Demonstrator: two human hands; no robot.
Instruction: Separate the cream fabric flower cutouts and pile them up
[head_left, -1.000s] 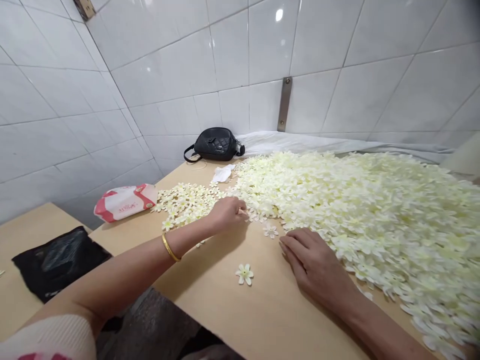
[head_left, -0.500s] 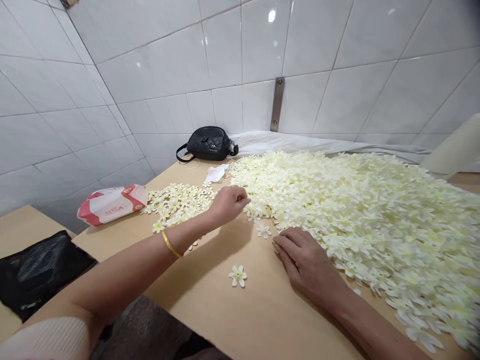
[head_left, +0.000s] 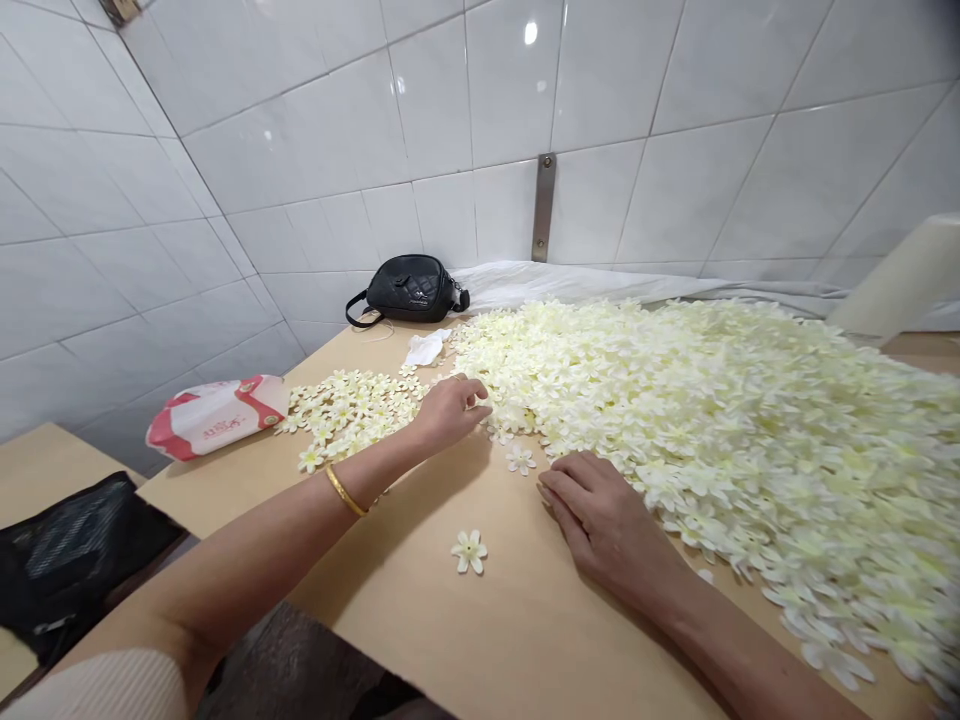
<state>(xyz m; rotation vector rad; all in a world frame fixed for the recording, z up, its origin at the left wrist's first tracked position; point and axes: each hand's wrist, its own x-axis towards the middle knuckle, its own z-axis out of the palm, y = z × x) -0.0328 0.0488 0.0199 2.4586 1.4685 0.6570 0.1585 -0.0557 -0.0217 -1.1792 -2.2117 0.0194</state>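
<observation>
My left hand [head_left: 452,410], with a gold bangle at its wrist, is over the left edge of a big heap of pale yellow-white artificial flowers [head_left: 675,400]. A gap shows between its thumb and curved forefinger, and I see nothing held there. On the table, palm down, rests my right hand [head_left: 604,510], its fingers extended side by side next to the heap's front edge. One loose flower [head_left: 520,458] lies between the hands, another nearer me. Behind my left forearm is a smaller spread of flowers [head_left: 341,405].
A red and white paper packet [head_left: 217,417] sits at the table's left edge. Against the tiled wall are a black quilted bag [head_left: 409,288] and white sheeting [head_left: 517,278]. White tissue [head_left: 426,348] lies before the bag. A black mesh pouch [head_left: 75,560] is at lower left.
My left thumb and forefinger have parted from a closer pinch, with the hand still by the heap's edge. The right hand stays resting on the table. The view has shifted slightly.
</observation>
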